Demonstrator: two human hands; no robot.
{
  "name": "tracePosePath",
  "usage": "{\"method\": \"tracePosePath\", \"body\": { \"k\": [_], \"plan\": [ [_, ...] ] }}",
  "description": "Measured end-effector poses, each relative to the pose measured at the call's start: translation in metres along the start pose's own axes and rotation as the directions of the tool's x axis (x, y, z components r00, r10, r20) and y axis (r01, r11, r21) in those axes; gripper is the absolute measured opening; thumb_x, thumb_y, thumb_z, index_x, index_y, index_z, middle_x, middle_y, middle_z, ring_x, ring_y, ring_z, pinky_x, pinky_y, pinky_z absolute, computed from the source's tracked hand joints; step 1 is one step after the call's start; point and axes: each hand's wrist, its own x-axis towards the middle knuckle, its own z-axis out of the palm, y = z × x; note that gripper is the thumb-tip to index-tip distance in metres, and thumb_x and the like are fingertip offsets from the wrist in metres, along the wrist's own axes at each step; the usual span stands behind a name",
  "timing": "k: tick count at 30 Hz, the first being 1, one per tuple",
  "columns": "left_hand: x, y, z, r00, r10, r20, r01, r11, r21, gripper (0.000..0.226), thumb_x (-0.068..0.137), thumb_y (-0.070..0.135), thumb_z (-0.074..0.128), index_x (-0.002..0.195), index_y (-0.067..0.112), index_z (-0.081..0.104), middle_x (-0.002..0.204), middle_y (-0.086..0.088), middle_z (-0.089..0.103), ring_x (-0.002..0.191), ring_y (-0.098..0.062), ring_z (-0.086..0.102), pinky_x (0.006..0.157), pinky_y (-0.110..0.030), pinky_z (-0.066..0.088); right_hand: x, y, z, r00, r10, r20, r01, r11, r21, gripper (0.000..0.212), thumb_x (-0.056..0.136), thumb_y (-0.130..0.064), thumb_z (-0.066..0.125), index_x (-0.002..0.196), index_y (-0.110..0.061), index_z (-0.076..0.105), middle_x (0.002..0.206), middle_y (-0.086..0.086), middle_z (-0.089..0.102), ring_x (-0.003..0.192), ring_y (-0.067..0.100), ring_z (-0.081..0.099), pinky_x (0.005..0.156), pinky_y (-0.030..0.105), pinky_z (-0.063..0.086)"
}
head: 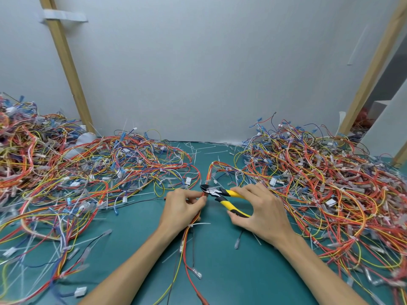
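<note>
My left hand (184, 208) pinches a bundle of red, orange and yellow wires (189, 236) in the middle of the green table mat (231, 271). My right hand (259, 211) grips yellow-and-black side cutters (222, 194) by the handles. The cutter jaws point left and sit just above my left fingertips, at the bundle. A white cable tie (199, 224) wraps the bundle just below my left hand. The bundle runs on toward me, ending in clear-sleeved terminals.
A big tangle of coloured wire harnesses (72, 172) covers the left of the mat, another heap (330, 179) covers the right. Cut white cable ties lie scattered between them. A white wall with two slanted wooden battens (66, 64) stands behind.
</note>
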Motion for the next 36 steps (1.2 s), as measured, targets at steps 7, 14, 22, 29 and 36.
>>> {"method": "tracePosePath", "body": {
  "k": [7, 14, 22, 29, 36],
  "plan": [
    [-0.001, 0.002, -0.001, 1.000, 0.012, 0.009, -0.012, 1.000, -0.001, 0.016, 0.086, 0.016, 0.065, 0.071, 0.015, 0.073, 0.049, 0.002, 0.051, 0.042, -0.013, 0.064, 0.046, -0.033, 0.052, 0.000, 0.004, 0.001, 0.999, -0.006, 0.036, 0.006, 1.000, 0.003, 0.062, 0.068, -0.041, 0.078, 0.124, -0.019, 0.064, 0.113, -0.007, 0.060, 0.105, 0.016, 0.053, 0.088, 0.027, 0.046],
    [0.000, 0.002, -0.002, 0.999, 0.044, 0.002, -0.044, 0.998, 0.044, 0.014, 0.086, 0.020, 0.067, 0.076, 0.016, 0.076, 0.048, 0.002, 0.051, 0.051, -0.027, 0.063, 0.054, -0.027, 0.049, 0.000, 0.008, 0.001, 0.997, -0.035, 0.064, 0.035, 0.999, -0.001, 0.059, 0.074, -0.039, 0.078, 0.128, -0.018, 0.062, 0.116, -0.005, 0.060, 0.105, 0.017, 0.051, 0.091, 0.033, 0.048],
    [0.001, 0.000, 0.000, 0.997, 0.069, -0.037, -0.067, 0.996, 0.058, 0.011, 0.082, 0.020, 0.070, 0.075, 0.021, 0.078, 0.051, -0.005, 0.057, 0.047, -0.005, 0.041, 0.052, -0.018, 0.036, 0.005, 0.011, 0.000, 0.990, -0.102, 0.102, 0.110, 0.991, -0.081, 0.058, 0.078, -0.030, 0.079, 0.131, -0.016, 0.060, 0.123, -0.004, 0.061, 0.111, 0.022, 0.053, 0.093, 0.038, 0.049],
    [0.002, 0.000, -0.001, 0.999, 0.034, -0.030, -0.033, 0.999, 0.037, 0.013, 0.084, 0.023, 0.068, 0.076, 0.019, 0.077, 0.056, -0.010, 0.058, 0.047, -0.011, 0.050, 0.058, -0.028, 0.049, 0.003, 0.009, -0.001, 0.989, -0.088, 0.119, 0.102, 0.988, -0.118, 0.056, 0.087, -0.041, 0.070, 0.134, -0.015, 0.057, 0.126, -0.002, 0.060, 0.113, 0.020, 0.051, 0.092, 0.037, 0.048],
    [0.002, 0.001, 0.000, 0.998, 0.044, -0.051, -0.041, 0.998, 0.046, 0.015, 0.085, 0.027, 0.068, 0.073, 0.023, 0.076, 0.058, -0.011, 0.058, 0.049, -0.008, 0.040, 0.054, -0.025, 0.037, 0.003, -0.007, 0.001, 0.993, 0.054, 0.104, -0.050, 0.998, -0.035, 0.054, 0.086, -0.059, 0.049, 0.120, -0.021, 0.064, 0.102, -0.004, 0.062, 0.093, 0.017, 0.061, 0.064, 0.031, 0.052]
  ]
}}
